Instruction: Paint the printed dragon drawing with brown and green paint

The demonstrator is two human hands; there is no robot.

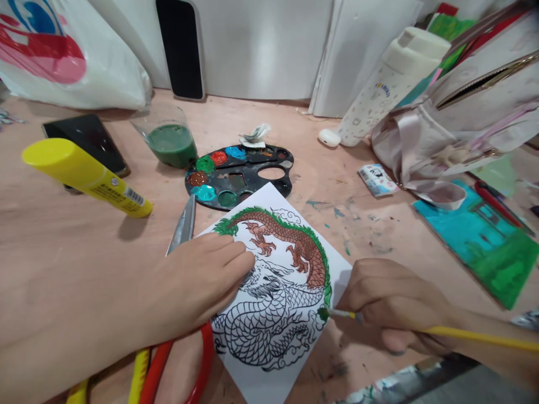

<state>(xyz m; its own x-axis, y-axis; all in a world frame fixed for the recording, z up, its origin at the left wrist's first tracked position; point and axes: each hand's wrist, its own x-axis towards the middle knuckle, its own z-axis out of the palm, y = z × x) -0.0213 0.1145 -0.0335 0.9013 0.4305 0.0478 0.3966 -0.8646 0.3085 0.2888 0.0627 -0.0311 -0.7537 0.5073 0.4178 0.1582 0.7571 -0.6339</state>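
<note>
A white sheet with a printed dragon point(278, 292) lies on the pinkish table, its upper part painted brown and green. My left hand point(202, 280) rests flat on the sheet's left corner, fingers stretched together. My right hand point(391, 308) is closed on a yellow-handled paintbrush point(463, 335); its green-loaded tip touches the dragon's right edge. A black oval palette point(240, 177) with red, blue, green, brown and teal paint sits just beyond the sheet. A clear cup of green water point(170, 140) stands left of the palette.
A yellow glue stick point(84, 174), a dark phone point(86, 140) and a white plastic bag point(71, 56) lie at left. Scissors point(183, 224) with red-yellow handles lie under my left hand. A white bottle point(391, 78), bags and a teal-green painting point(484, 241) crowd the right.
</note>
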